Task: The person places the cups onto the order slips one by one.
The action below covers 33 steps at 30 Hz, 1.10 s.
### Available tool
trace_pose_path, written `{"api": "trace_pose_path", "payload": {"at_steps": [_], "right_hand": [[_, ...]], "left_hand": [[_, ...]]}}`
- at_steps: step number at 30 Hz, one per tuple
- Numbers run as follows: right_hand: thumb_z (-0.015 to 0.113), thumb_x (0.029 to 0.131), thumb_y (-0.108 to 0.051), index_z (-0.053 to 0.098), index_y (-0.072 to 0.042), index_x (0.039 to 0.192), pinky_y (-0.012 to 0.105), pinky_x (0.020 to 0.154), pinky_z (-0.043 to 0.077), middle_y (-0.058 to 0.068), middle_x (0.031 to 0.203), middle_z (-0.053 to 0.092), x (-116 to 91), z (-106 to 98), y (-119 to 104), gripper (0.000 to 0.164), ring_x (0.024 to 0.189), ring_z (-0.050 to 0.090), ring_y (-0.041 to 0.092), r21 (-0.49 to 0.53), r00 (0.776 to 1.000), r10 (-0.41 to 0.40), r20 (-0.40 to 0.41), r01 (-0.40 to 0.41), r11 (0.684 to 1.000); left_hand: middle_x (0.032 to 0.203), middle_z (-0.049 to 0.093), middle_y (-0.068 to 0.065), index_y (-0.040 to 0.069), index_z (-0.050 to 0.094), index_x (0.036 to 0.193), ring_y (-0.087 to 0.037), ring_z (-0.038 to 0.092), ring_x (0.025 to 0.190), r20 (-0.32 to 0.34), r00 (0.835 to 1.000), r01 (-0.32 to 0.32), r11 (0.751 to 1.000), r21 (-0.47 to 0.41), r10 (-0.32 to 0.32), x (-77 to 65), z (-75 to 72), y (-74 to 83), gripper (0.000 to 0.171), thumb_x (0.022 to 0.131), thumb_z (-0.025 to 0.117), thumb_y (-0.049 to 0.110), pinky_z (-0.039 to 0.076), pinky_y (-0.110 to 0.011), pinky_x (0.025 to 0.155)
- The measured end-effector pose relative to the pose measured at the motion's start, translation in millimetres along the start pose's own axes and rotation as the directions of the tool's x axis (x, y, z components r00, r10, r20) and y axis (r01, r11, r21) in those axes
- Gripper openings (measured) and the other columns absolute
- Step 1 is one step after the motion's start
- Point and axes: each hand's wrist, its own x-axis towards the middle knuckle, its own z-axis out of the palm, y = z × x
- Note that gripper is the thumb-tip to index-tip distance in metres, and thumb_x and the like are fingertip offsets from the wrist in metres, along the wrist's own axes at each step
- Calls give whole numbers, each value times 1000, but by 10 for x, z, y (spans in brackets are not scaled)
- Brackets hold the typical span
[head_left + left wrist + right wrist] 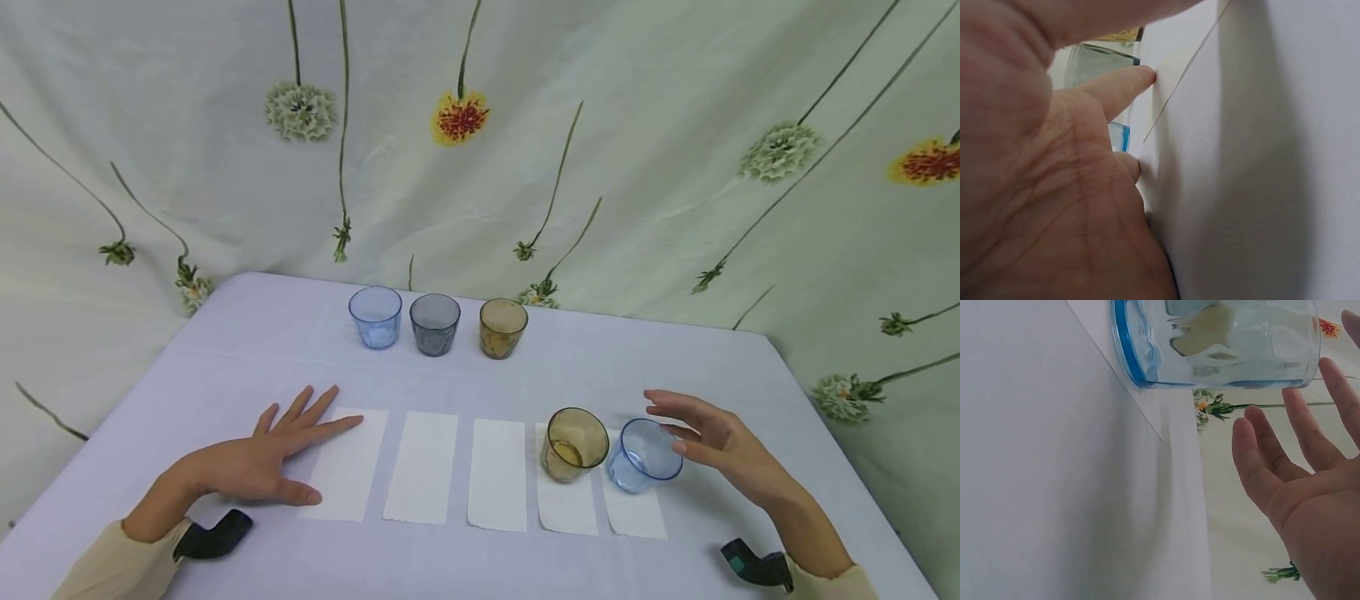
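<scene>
My right hand [716,442] is beside a clear blue glass [643,457], fingers spread and slightly bent around its right side. In the right wrist view the fingertips [1293,397] come close to the glass rim; whether they touch it I cannot tell. The blue glass stands upright on the rightmost white paper slip [637,515]. Left of it, an amber glass [573,446] stands on the neighbouring slip [567,510]. My left hand [262,458] rests with fingers spread on the table, its index finger and thumb over the leftmost slip [348,467]. It holds nothing.
At the back of the white-covered table [247,367] stand a blue glass [377,321], a grey glass [435,327] and an amber glass [502,331]. Two more paper slips, a left one [422,468] and a right one [497,475], lie in the middle. A flower-patterned cloth [645,167] hangs behind.
</scene>
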Motion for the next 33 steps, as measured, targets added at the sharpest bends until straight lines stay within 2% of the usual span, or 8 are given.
{"api": "trace_pose_path", "payload": {"at_steps": [10,14,20,26,29,33], "right_hand": [[49,97,12,38,9,146,21,104,45,9,154,46,-25,-9,69,51,136,49,7,86,998,9,62,-15,996],[49,97,12,38,9,146,21,103,45,7,155,45,-14,-2,87,50,137,48,7,105,997,19,78,-28,994],[49,97,13,37,9,147,22,106,45,20,157,39,-18,-6,95,52,142,43,12,123,995,6,96,-18,992],[49,97,11,40,4,148,23,103,46,15,156,41,-21,-12,120,52,137,47,5,101,993,30,115,-42,994],[49,97,10,41,3,148,24,102,47,15,156,42,-29,-13,143,52,135,48,5,101,991,36,126,-49,994],[49,97,10,41,4,147,24,102,46,15,155,43,-37,-22,154,50,135,47,5,107,990,33,135,-48,993]], "left_hand": [[167,-8,-22,32,33,156,-53,-23,146,-2,1000,9,1000,6,-9,-11,-18,21,87,83,77,43,-22,-74,106],[167,-8,-22,33,32,157,-52,-24,146,-2,1000,19,1000,3,-19,-20,-15,14,87,83,77,43,-22,-73,106],[167,-7,-23,32,30,157,-53,-23,147,-14,1000,14,1000,8,-14,-25,-9,25,88,83,77,43,-21,-74,106],[167,-6,-22,30,21,160,-53,-21,147,-22,1000,17,1000,-7,-17,-15,-21,32,95,84,77,41,-21,-76,105],[167,0,-21,30,19,160,-53,-17,148,-48,999,24,1000,-8,-25,-9,-29,50,95,85,76,40,-18,-77,104],[167,12,-19,32,19,160,-54,-6,150,-133,991,29,999,22,-26,12,-39,122,92,88,75,42,-7,-78,107]]}}
